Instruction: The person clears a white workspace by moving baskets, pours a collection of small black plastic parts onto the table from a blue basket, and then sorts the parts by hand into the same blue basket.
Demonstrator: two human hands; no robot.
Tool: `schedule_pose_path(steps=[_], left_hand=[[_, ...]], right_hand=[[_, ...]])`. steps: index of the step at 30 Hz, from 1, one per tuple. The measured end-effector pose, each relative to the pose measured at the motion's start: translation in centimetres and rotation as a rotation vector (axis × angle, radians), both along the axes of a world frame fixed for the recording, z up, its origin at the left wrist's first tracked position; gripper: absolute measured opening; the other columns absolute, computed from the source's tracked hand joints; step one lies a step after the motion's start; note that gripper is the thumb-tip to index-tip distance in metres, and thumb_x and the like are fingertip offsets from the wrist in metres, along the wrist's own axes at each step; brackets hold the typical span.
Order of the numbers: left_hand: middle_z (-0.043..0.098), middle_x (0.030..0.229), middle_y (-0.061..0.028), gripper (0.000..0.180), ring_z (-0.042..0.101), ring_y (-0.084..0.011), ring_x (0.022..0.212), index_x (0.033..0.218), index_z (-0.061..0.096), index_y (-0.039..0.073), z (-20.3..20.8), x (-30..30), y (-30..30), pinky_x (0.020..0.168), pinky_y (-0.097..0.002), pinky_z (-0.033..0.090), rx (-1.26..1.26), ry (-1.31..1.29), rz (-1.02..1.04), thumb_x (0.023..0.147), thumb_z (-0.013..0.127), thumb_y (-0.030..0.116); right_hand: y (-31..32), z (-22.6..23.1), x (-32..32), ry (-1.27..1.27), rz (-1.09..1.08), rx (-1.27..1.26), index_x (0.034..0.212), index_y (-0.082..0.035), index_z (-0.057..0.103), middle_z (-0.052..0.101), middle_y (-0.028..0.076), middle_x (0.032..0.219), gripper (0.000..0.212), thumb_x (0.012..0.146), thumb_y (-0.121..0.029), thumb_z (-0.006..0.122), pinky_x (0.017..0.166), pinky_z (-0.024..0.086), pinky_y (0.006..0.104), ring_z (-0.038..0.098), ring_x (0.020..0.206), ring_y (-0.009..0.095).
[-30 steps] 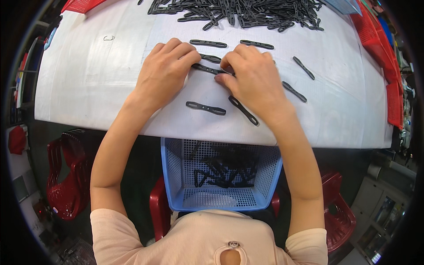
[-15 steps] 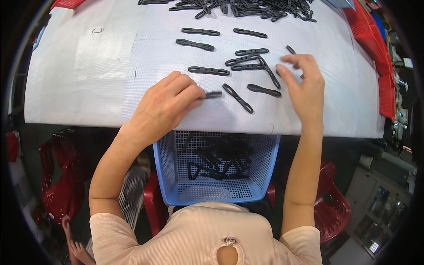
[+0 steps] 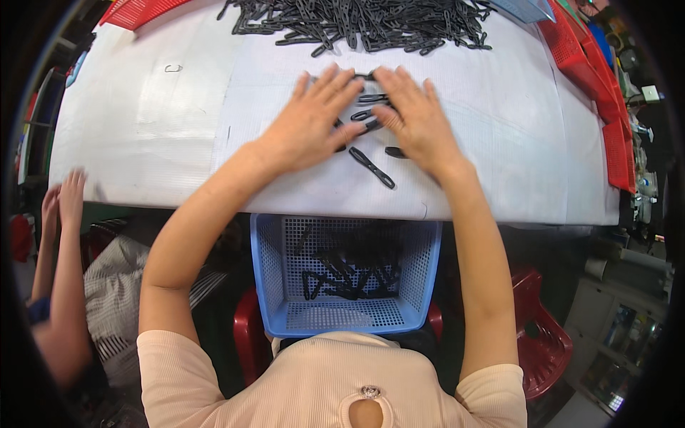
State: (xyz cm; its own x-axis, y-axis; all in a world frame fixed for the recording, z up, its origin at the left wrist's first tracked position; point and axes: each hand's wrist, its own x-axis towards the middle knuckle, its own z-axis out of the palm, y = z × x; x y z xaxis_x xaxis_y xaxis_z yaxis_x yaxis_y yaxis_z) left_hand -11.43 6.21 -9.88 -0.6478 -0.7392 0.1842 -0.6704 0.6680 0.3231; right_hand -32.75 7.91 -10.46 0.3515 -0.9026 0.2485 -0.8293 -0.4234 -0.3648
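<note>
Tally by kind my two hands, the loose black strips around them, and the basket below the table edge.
Hands: 2, your left hand and right hand
Loose black slotted strips: at least 5; your hands may hide more
Blue perforated basket: 1
Total: at least 8, leaving out the tangled pile of black strips

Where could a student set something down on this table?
The white table has two wide free patches: from the left hand to the left edge, apart from a small loop shape; and from the right hand to the red baskets. It is crowded between the hands, with black strips, and beyond them, with a black pile.
</note>
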Motion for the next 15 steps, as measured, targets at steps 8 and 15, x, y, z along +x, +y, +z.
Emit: schedule_pose_path(steps=[8,15], left_hand=[[0.03,0.146,-0.0169,0.06,0.023,-0.0327,0.138,0.14,0.036,0.007,3.1,3.4,8.7,0.112,-0.0504,0.017,0.335,0.159,-0.221,0.087,0.059,0.021],[0.065,0.106,-0.0132,0.025,0.06,-0.0281,0.1,0.112,0.063,0.005,5.8,4.7,8.7,0.088,-0.0341,0.047,0.841,0.515,-0.197,0.087,0.058,0.01]], right_hand=[[10.3,2.8,1.0,-0.132,0.185,0.126,0.132,-0.005,0.046,0.046,0.012,0.136,0.051,0.087,-0.027,0.059,0.108,0.026,0.0478,0.037,0.131,0.031],[10.9,5.1,-1.1,-0.484,0.191,0.447,0.112,-0.008,0.062,0.062,0.012,0.111,0.029,0.087,-0.021,0.06,0.093,0.045,0.0377,0.059,0.104,0.031]])
